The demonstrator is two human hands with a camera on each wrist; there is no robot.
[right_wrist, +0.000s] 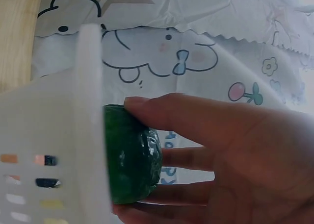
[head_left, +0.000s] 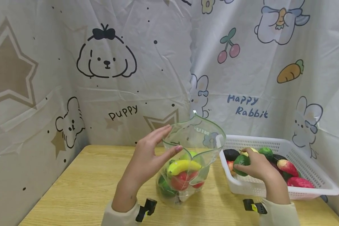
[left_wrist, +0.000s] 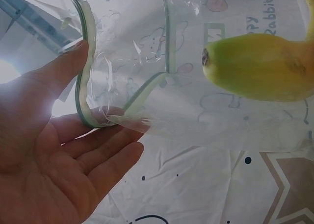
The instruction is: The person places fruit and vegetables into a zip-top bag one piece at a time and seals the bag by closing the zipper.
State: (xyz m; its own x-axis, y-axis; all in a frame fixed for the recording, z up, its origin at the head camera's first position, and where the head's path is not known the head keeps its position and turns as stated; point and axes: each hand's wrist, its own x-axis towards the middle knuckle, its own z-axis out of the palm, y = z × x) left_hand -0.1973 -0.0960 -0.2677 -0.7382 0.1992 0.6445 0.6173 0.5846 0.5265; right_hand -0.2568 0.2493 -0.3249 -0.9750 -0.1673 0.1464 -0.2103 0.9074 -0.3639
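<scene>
A clear zip bag [head_left: 212, 150] with a green-edged mouth stands open on the table. Inside it I see a yellow banana [head_left: 183, 167], red round pieces [head_left: 180, 181] and a dark green piece [head_left: 165, 187]. My left hand [head_left: 147, 160] is at the bag's mouth, thumb and fingers spread and touching the green rim [left_wrist: 84, 87]. Over the left end of a white basket [head_left: 282, 142], my right hand [head_left: 258, 164] grips a glossy, round dark green vegetable [right_wrist: 131, 155] between thumb and fingers. The basket wall hides part of that vegetable in the right wrist view.
More play produce lies in the basket: a dark oval piece [head_left: 231, 154], another green one [head_left: 266, 153], a red-and-cream one [head_left: 287, 167] and a pinkish-red one [head_left: 300, 182]. A printed curtain [head_left: 158, 91] hangs behind the wooden table [head_left: 82, 188].
</scene>
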